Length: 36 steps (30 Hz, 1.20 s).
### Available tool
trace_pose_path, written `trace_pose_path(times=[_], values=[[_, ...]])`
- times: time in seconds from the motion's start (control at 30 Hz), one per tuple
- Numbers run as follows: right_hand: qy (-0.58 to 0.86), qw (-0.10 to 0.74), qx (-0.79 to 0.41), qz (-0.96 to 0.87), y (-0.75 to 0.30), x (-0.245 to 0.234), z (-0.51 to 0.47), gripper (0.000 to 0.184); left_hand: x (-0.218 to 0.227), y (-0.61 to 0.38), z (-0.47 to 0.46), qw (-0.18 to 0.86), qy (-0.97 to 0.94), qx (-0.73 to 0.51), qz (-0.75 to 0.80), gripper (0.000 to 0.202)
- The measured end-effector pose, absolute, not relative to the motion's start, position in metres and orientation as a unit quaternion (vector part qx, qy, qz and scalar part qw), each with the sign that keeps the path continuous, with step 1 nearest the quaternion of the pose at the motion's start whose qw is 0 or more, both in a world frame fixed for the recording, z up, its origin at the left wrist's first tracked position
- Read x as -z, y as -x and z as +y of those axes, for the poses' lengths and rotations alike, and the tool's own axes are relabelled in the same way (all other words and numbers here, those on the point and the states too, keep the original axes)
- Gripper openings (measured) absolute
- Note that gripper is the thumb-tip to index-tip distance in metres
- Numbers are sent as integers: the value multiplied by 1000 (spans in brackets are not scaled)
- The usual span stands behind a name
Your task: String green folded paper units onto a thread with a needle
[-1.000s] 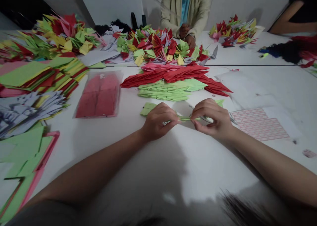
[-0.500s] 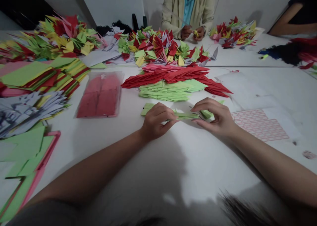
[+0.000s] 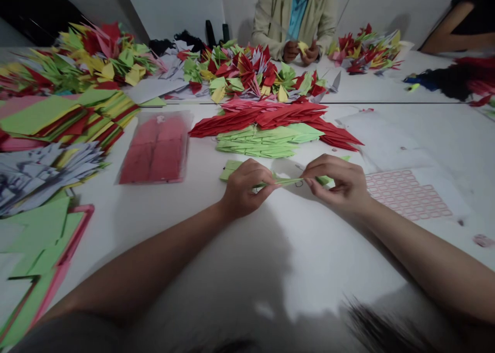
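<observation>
Between my hands a thin folded strip of green paper (image 3: 288, 181) is stretched just above the white table. My left hand (image 3: 246, 188) pinches its left end between thumb and fingers. The right end sits in the fingertips of my right hand (image 3: 335, 180). Another flat green paper (image 3: 229, 171) lies behind and left of my left hand, partly covered by it. More green paper (image 3: 324, 180) shows behind my right fingers. Just beyond my hands lies a row of folded green papers (image 3: 263, 141), with folded red papers (image 3: 270, 116) behind it.
A clear packet of red paper (image 3: 154, 149) lies to the left. Stacks of coloured paper (image 3: 42, 115) and green sheets (image 3: 42, 234) fill the left side. Heaps of folded paper (image 3: 247, 74) stand at the back, before a person (image 3: 294, 22) holding yellow paper. A red-patterned sheet (image 3: 410, 193) lies right.
My right fingers have closed onto the right end of the green strip, which was loose between them before. My left hand has barely moved. The person opposite has raised the yellow paper slightly.
</observation>
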State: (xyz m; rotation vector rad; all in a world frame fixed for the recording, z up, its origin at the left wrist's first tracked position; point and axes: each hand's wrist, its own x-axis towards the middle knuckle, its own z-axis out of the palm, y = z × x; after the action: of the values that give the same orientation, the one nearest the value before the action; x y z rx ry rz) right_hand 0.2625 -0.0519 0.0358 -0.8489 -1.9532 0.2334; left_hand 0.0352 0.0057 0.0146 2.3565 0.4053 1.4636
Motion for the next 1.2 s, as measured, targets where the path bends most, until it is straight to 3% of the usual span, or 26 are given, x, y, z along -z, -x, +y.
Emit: trace_pose_path(times=[0.27,0.53,0.8,1.2], values=[[366,473,-141,-789,-264,-36,-52,21,-13,-34,8,276,-806,-488,188,17],[353,474,-95,-801,-250,-31,-55,13,-14,-37,4,195,-829,-504,145,4],[349,480,-97,-799,-245,-31,-60,11,-20,-38,-3,126,-835,-516,144,7],[395,538,-173,-724,-261,-33,-47,2,-24,-35,4,203,-797,-529,208,6]])
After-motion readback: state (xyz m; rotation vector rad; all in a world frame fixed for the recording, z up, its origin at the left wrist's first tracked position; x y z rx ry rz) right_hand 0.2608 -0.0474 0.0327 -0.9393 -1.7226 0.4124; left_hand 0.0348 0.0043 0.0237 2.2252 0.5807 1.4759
